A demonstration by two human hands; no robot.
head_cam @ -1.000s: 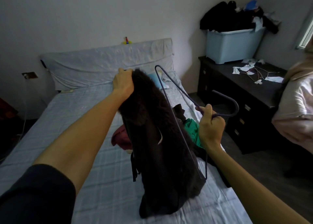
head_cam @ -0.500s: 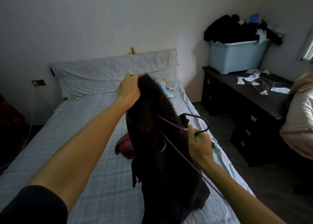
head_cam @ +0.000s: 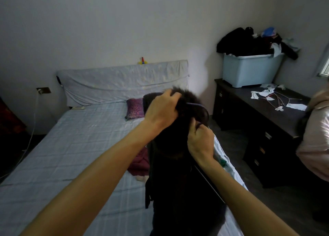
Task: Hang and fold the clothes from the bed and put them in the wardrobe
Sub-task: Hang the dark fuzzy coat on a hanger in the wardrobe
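CHANGE: hanger (head_cam: 203, 113) now inside dark garment (head_cam: 178, 182), hook at 12 o'clock of right hand (head_cam: 200, 141) | left hand (head_cam: 162, 112) grips collar | right hand grips hanger | nearly hung

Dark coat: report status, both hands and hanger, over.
Left hand grips furry collar of dark coat. Right hand grips hanger below its hook, hook at the collar. Maroon garment on bed behind, nothing blocking.
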